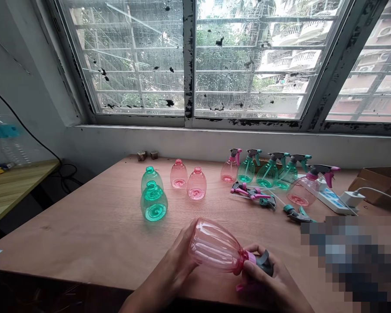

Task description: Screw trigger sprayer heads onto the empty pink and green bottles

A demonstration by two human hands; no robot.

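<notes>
A clear pink spray bottle (217,244) lies tilted on its side above the front edge of the table, between my two hands. My left hand (179,256) is closed around its base. At the neck, my right hand (270,276) grips the pink collar of the grey and pink trigger sprayer head (263,262), with thumb and fingers on either side. The trigger hangs downward, partly hidden by that hand. Whether the head is fully screwed on cannot be seen.
Headless green bottles (154,202) and pink bottles (197,184) stand mid-table. Loose sprayer heads (252,193) lie to their right, before several bottles with heads fitted (268,171). A power strip (334,200) and cardboard box (378,184) sit at right. A pixelated patch covers the lower right.
</notes>
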